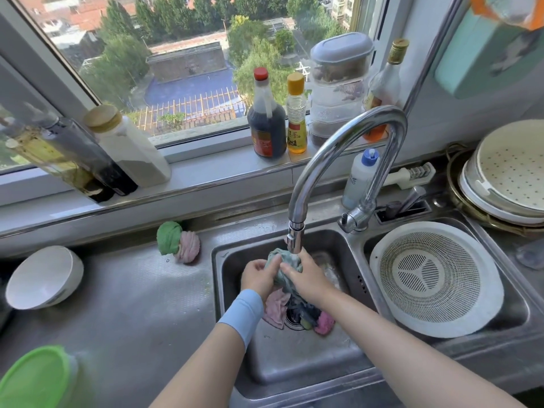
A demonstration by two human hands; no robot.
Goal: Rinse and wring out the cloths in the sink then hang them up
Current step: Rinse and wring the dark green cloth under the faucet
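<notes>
Both of my hands grip a grey-green cloth (279,256) directly under the spout of the chrome tap (295,237), over the left steel sink (232,293). My left hand (259,276), with a blue wristband, holds its left side. My right hand (309,278) holds its right side. Below them near the drain lie a pale pink cloth (276,309), a dark cloth (304,312) and a brighter pink cloth (323,323). A wrung green and pink bundle of cloths (178,242) sits on the counter left of the sink.
A white colander (435,279) fills the right sink basin. A white bowl (44,276) and a green-lidded container (35,378) stand on the left counter. Bottles (266,116) and jars line the windowsill. Stacked strainers (506,172) sit at far right.
</notes>
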